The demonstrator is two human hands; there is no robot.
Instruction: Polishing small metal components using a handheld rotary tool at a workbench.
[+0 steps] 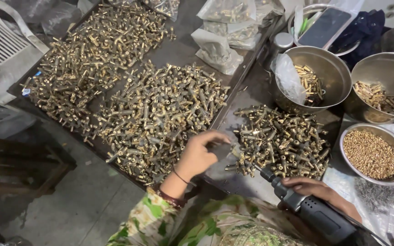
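My left hand hovers at the edge of a dark tray, fingers pinched together on what looks like a small brass fitting between two heaps. My right hand grips a black powered screwdriver, whose tip points at a pile of brass fittings on the table. A larger heap of brass fittings fills the tray to the left of my left hand. The exact piece in my left fingers is too small to make out.
Steel bowls stand at the right: one with brass parts and a plastic bag, one with brass pins, one full of small brass pieces. Another brass heap lies far left. Plastic bags lie at the back. A white chair stands left.
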